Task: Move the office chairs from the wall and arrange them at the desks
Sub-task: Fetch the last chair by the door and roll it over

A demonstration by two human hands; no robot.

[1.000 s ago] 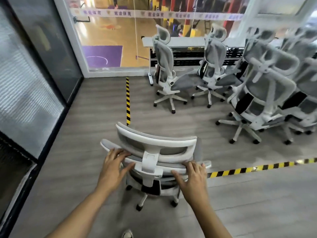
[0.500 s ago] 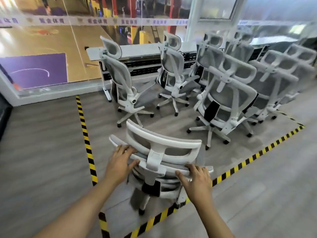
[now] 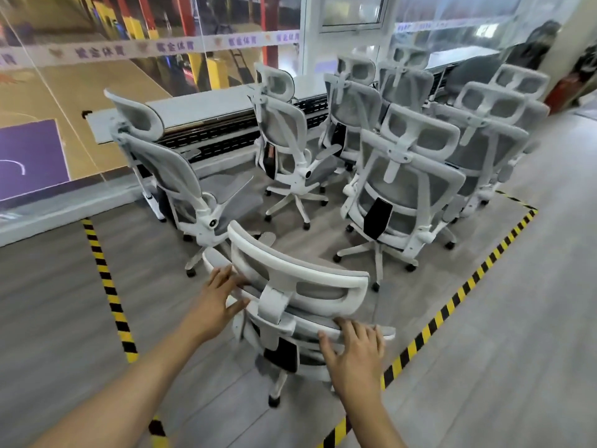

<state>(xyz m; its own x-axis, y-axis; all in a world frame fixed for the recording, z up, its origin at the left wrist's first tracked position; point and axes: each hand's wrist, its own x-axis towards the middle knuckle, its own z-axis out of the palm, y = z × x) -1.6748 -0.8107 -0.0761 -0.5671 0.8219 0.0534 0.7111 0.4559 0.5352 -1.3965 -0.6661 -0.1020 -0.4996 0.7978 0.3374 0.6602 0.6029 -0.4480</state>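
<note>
The top edge of the backrest of a white office chair [image 3: 290, 305] is being gripped by both hands. The left hand [image 3: 215, 302] is laid on the left end of this edge, with the fingers spread over it and the thumb below. The right hand [image 3: 355, 354] is being pressed on the right end, with the fingers curled over the rim. The chair's grey mesh headrest [image 3: 300, 273] is seen between and above the two hands, and its wheeled base [image 3: 274, 399] is resting on the grey floor [image 3: 500, 318].

The chair is being held just inside the corner of a zone that is marked by yellow-and-black floor tape [image 3: 452, 302]. Ahead of it, more chairs of the same kind are standing close together; the nearest one [image 3: 400, 195] is turned with its back to the camera. Two further chairs [image 3: 181, 189] are placed at a long white desk [image 3: 200, 108], which is standing along a glass wall [image 3: 97, 76]. A sports court is visible through the glass.
</note>
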